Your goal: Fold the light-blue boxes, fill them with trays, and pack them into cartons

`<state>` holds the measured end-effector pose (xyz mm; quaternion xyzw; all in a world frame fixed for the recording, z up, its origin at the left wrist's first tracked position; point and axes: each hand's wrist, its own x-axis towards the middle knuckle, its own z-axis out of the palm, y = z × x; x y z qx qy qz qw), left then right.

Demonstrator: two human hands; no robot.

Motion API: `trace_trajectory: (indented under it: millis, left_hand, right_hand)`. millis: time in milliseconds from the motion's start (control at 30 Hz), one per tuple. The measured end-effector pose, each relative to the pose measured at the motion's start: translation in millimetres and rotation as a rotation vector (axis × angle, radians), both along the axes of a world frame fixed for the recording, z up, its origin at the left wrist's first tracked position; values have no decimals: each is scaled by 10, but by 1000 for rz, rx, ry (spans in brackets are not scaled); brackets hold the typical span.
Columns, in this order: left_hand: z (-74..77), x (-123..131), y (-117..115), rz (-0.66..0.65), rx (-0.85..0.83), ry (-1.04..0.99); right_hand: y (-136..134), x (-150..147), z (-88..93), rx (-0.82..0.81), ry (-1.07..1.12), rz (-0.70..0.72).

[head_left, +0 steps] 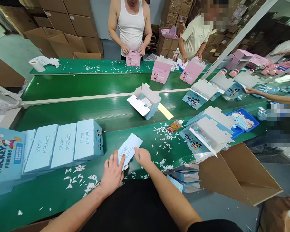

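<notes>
A light blue box (132, 141) marked "STORY MACHINE" stands on the green table in front of me, its narrow top face towards the camera. My left hand (113, 170) lies against its near left side, fingers spread along the edge. At the right edge of the same box is my right hand (142, 156), its fingers curled in and pressed to the cardboard; the fingertips are partly hidden. To the left, closed blue boxes (66, 141) stand in a row. White paper scraps (87, 187) lie around the box.
An open blue box (146, 101) sits on the middle belt, near a drink bottle (174, 126). Open boxes (207, 129) and a blue tray (250, 120) are to the right. A cardboard carton (241, 174) stands below. Across the table, people handle pink boxes (161, 70).
</notes>
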<state>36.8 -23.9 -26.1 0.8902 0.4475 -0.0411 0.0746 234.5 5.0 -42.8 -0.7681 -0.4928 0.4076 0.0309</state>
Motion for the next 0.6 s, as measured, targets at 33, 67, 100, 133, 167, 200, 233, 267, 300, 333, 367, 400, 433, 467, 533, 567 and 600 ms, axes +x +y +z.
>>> trace_trajectory:
  millis: [33, 67, 100, 133, 167, 200, 233, 267, 300, 333, 367, 400, 433, 467, 533, 567, 600]
  left_hand:
    - [-4, 8, -14, 14, 9, 16]
    - [-10, 17, -28, 28, 17, 29]
    - [-16, 25, -41, 40, 23, 40]
    - [-23, 33, -52, 46, 26, 47]
    - [-29, 39, -61, 48, 27, 51]
    - [-35, 45, -68, 48, 27, 53]
    - [-40, 49, -73, 48, 28, 53]
    - [-45, 53, -77, 51, 28, 51]
    - [-50, 56, -80, 55, 28, 46]
    - [-54, 58, -83, 63, 25, 40]
    - [-59, 59, -87, 72, 21, 34]
    - [-64, 59, -91, 78, 17, 28]
    - [-69, 59, -95, 81, 13, 23]
    - [-74, 58, -100, 81, 12, 20]
    - [-82, 61, -109, 76, 12, 13]
    - [-85, 66, -112, 78, 14, 12]
    - [-86, 73, -113, 86, 17, 15]
  right_hand:
    - [30, -52, 25, 3, -61, 22]
    - [57, -103, 49, 5, -114, 44]
    - [82, -148, 73, 5, -159, 66]
    - [104, -187, 97, 3, -196, 89]
    - [123, -218, 120, 0, -229, 110]
    - [139, -241, 141, -3, -258, 128]
    - [153, -255, 158, -5, -282, 145]
    - [165, -263, 171, -7, -301, 159]
    - [174, -265, 178, -9, -316, 171]
    - [181, -261, 180, -11, -326, 181]
    - [185, -253, 177, -12, -333, 190]
    - [187, -243, 171, -13, -337, 199]
    - [185, -232, 163, -12, -339, 208]
    - [182, -223, 156, -10, -339, 219]
    - [177, -218, 144, -4, -339, 243]
    - [180, -225, 140, 2, -338, 256]
    - [189, -239, 137, 10, -337, 267]
